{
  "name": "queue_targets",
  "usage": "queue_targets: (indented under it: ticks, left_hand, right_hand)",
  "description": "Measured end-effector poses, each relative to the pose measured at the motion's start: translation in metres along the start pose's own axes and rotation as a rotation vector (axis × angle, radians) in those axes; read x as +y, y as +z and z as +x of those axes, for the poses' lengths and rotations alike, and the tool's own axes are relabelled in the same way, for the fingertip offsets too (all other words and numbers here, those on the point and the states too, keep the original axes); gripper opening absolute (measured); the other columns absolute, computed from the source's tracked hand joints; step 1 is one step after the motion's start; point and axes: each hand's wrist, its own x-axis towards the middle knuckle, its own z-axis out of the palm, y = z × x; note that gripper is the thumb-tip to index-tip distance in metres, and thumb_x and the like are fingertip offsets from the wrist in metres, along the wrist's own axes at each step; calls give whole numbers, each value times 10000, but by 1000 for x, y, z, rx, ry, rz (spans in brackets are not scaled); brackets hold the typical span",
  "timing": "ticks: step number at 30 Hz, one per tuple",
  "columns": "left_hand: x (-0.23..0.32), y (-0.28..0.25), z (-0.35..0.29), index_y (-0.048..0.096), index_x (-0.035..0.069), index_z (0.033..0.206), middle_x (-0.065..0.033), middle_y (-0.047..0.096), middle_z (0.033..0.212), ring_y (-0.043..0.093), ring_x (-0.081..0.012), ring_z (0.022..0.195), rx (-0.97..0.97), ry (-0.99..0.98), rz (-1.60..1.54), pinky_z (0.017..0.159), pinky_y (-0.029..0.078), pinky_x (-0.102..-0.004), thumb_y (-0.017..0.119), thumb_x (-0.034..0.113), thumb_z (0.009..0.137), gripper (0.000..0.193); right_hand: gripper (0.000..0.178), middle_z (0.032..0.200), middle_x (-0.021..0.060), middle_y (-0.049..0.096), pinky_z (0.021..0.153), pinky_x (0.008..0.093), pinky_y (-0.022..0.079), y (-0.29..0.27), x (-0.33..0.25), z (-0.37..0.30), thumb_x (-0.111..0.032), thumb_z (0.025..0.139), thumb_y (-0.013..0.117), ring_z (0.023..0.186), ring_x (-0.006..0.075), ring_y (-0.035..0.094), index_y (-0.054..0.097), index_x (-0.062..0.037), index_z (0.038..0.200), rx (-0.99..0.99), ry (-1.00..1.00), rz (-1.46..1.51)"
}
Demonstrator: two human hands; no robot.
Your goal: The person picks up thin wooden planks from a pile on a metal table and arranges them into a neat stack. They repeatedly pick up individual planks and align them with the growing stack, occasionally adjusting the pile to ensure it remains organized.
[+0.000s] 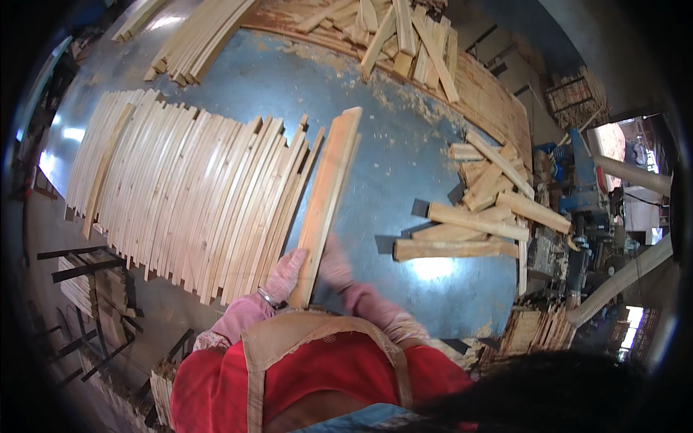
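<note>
Left hand [287, 273] and right hand [333, 265] clasp the wooden slat [326, 198]; best kept parallel, flush beside the slat row [188, 195].

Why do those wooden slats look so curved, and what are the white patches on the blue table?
Head view: the fisheye lens bends the slat row toward the rim; the white patches are lamp glare on the glossy blue table; the corners go black, and the gloved hands look slightly soft.

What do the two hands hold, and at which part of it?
Both the left hand and the right hand grip one long wooden slat at its near, lower end.
</note>
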Motion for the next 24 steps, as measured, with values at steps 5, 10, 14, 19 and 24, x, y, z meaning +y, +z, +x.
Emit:
queue_targets:
  ticks: [5, 10, 14, 19, 24]
  left_hand:
    - [100, -15, 47, 635, -60, 1386, -159, 761, 1230, 724, -253, 1094, 93, 117, 141, 996, 557, -407, 761, 456, 993, 661]
    - [235, -92, 146, 586, 20, 1492, -262, 734, 1300, 728, -387, 1171, 425, 201, 617, 1030, 562, -434, 834, 411, 898, 754]
    - [311, -180, 270, 644, 111, 1391, -197, 756, 1255, 728, -376, 1166, 765, 191, 1055, 1007, 567, -468, 773, 435, 925, 582]
    - [362, -277, 411, 595, 143, 1250, -153, 721, 1179, 726, -376, 1100, 1057, 208, 1375, 931, 585, -506, 776, 448, 946, 466]
    - [357, -344, 498, 744, 136, 1083, -96, 789, 1133, 774, -271, 1084, 1311, 59, 1770, 864, 627, -580, 603, 181, 1022, 160]
  right_hand:
    - [579, 1418, 223, 663, 1094, 495, 505, 86, 39, 20, -416, 1015, 633, 1314, 427, 622, 572, -129, 1514, -219, -345, -177]
    - [548, 1339, 226, 704, 1014, 533, 537, -61, 4, 68, -382, 1015, 583, 1189, 446, 683, 611, -86, 1475, 112, 127, -384]
    - [526, 1250, 237, 749, 1033, 529, 537, -94, 28, 104, -355, 1024, 606, 1167, 452, 699, 644, -67, 1462, 355, 57, -514]
    - [475, 1060, 186, 768, 829, 563, 578, -84, 63, 103, -363, 994, 641, 945, 420, 734, 673, -160, 1422, 365, 28, -727]
    - [420, 972, 146, 750, 706, 558, 576, -76, 66, 93, -332, 955, 697, 829, 407, 718, 700, -206, 1355, 491, -112, -703]
